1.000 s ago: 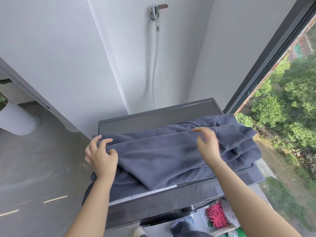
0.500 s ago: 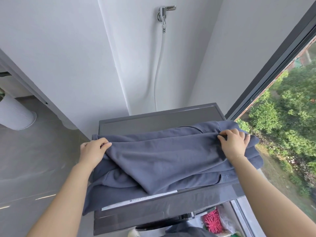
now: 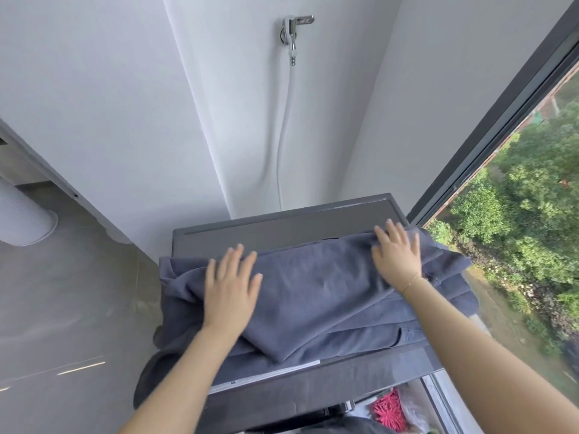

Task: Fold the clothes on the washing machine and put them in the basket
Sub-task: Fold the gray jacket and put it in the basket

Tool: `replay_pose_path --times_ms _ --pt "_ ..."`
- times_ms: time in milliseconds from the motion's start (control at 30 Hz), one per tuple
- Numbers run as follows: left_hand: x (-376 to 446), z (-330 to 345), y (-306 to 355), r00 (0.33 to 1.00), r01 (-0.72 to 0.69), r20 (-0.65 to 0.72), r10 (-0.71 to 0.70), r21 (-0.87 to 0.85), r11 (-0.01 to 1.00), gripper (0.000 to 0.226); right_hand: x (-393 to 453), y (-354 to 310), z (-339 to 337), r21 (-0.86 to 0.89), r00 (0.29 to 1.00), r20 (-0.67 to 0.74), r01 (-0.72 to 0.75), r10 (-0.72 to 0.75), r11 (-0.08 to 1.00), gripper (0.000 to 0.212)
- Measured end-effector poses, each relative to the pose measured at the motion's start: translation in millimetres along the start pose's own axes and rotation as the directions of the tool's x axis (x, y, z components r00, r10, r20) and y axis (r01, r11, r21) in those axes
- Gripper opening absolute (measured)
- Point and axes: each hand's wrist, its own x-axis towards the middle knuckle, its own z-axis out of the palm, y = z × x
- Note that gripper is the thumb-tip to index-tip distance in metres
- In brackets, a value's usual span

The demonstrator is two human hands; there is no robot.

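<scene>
Near, below front edge: pink spiky thing [image 3: 387, 410] w/ a clear plastic bag [image 3: 410, 408] beside it, low at right. No basket in view that I can be sure of.
Front edge of washing machine [image 3: 282, 228]: white label strip [image 3: 266, 375] runs along it; writing too small, can't read. No brand visible.
Clothes: grey-blue garment [image 3: 313, 296] lies across the machine top, part folded; left end hangs over the left-front corner, right end spills past the right edge toward the window [image 3: 501, 136].
My left hand [image 3: 230, 286]: flat on the garment near the left edge, fingers straight and spread, holding nothing, only pressing.
My right hand [image 3: 396, 256]: flat on the cloth near the back-right corner, fingers straight, no grip; thin bracelet at wrist.
Step, I judge: smoothing the fold, folding approx. half done.
Next move needs: take up the hanging left end, fold it in, keep edges aligned so the pile does not slip off.
Far: tap [image 3: 293, 28] and white hose [image 3: 283, 126] on wall.
</scene>
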Motion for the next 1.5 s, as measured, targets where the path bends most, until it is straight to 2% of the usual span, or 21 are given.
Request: replay_pose_path --times_ms 67,133,200,267,333,367,433,500,567,600,667,767,900,1033,1200,1267,1367,1433,1500 --pt "-10.8 19.7 13.8 0.979 0.049 0.199 -0.046 -0.011 0.999 0.056 -14.4 -5.6 17.7 0.017 0.996 0.084 0.011 -0.012 1.0 0.055" --pt "-14.0 32.8 14.6 0.948 0.129 0.291 -0.131 0.023 0.991 0.063 -17.6 -0.2 24.0 0.059 0.992 0.126 0.001 -0.009 0.998 0.056" --pt "-9.5 35.8 15.1 0.945 0.147 0.29 -0.154 0.045 0.988 0.06 -15.2 5.6 12.6 0.222 0.991 0.126 0.011 -0.04 0.975 0.055" --pt "-3.1 27.6 27.3 0.942 0.183 0.284 -0.177 0.006 0.983 0.053 -12.3 18.0 -6.5 0.419 1.0 0.006 -0.005 0.003 0.908 0.049" --pt "-1.9 20.1 49.8 0.962 0.132 0.249 -0.116 -0.047 0.99 0.053 -12.5 41.5 -25.5 0.43 0.983 -0.108 -0.089 0.149 0.899 0.048" --pt "-1.9 18.8 60.0 0.97 0.077 0.235 -0.058 -0.073 0.994 0.053 -13.2 52.7 -33.5 0.405 0.97 -0.107 -0.159 0.22 0.9 0.052" --pt "1.0 22.6 85.5 0.969 -0.023 0.242 0.046 -0.098 0.995 0.053 -14.1 77.9 -44.5 0.404 0.938 0.039 -0.329 0.343 0.853 0.069" --pt "9.0 28.2 110.2 0.953 -0.081 0.284 0.109 -0.108 0.991 0.053 -9.8 101.2 -42.9 0.49 0.871 0.289 -0.492 0.398 0.72 0.092" --pt "17.4 35.9 137.2 0.935 -0.139 0.316 0.162 -0.093 0.986 0.053 -8.0 122.3 -36.4 0.549 0.773 0.516 -0.629 0.369 0.55 0.114" --pt "20.3 38.1 147.4 0.928 -0.166 0.324 0.186 -0.089 0.982 0.053 -4.9 131.3 -28.3 0.571 0.732 0.601 -0.675 0.322 0.468 0.118" --pt "25.6 44.9 168.4 0.912 -0.207 0.346 0.221 -0.078 0.975 0.052 -1.1 147.7 -18.3 0.587 0.695 0.682 -0.706 0.228 0.395 0.105" --pt "25.8 55.6 183.0 0.895 -0.216 0.393 0.211 -0.031 0.976 0.051 3.2 151.1 -13.8 0.593 0.713 0.67 -0.681 0.206 0.43 0.095" --pt "23.4 69.1 194.1 0.904 -0.22 0.383 0.189 0.04 0.975 0.07 7.5 152.1 -19.7 0.624 0.743 0.65 -0.643 0.161 0.445 0.079" --pt "23.3 74.5 204.6 0.904 -0.21 0.392 0.168 0.067 0.975 0.052 11.8 153.8 -23.7 0.641 0.741 0.66 -0.641 0.123 0.422 0.066" --pt "25.9 79.9 222.5 0.9 -0.234 0.391 0.192 0.06 0.971 0.051 11.3 158.1 -35.8 0.703 0.741 0.668 -0.658 0.065 0.269 0.041" --pt "26.9 82.8 236.6 0.894 -0.253 0.391 0.217 0.04 0.967 0.063 11.8 163.6 -47.6 0.733 0.756 0.65 -0.652 0.082 0.194 0.04" --pt "34.6 88.5 266.7 0.882 -0.246 0.406 0.239 -0.035 0.969 0.065 10.7 167.4 -74.6 0.815 0.824 0.531 -0.561 0.199 0.146 0.039" --pt "42.4 90.2 292.1 0.854 -0.233 0.452 0.257 -0.109 0.966 0.054 6.0 168.7 -93.9 0.873 0.881 0.382 -0.443 0.28 0.202 0.032" --pt "46.6 88.9 319.4 0.822 -0.223 0.486 0.298 -0.206 0.953 0.054 -0.8 167.6 -109.5 0.903 0.927 0.238 -0.321 0.289 0.285 0.022"
